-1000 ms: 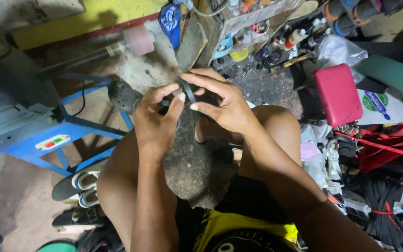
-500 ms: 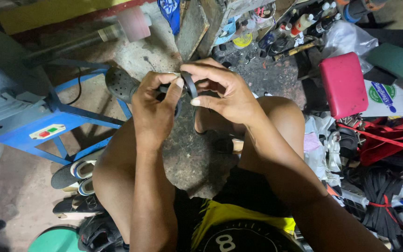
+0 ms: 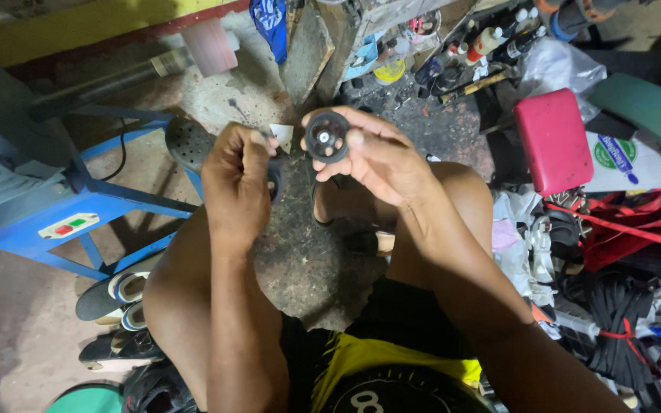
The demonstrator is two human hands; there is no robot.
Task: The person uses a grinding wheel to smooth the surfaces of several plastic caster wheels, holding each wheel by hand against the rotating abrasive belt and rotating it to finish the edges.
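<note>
My right hand (image 3: 380,157) holds up a small black wheel (image 3: 327,136) with a round hub, pinched between thumb and fingers. My left hand (image 3: 239,180) is closed around a second dark part (image 3: 275,180), mostly hidden by the fingers, a short gap to the left of the wheel. Both hands hover above a rough stone block (image 3: 307,260) between my knees. A small white scrap (image 3: 282,134) shows between the two hands.
A blue metal machine frame (image 3: 78,206) stands at left, with sandals (image 3: 116,291) beneath it. A red padded stool (image 3: 552,141), red cloth (image 3: 629,226) and black straps (image 3: 621,329) crowd the right. Bottles and tools (image 3: 460,53) lie at the back.
The hands were pressed together on the wheel; now they have drawn apart, the right hand keeping the wheel and turning its face up, the left holding the other part.
</note>
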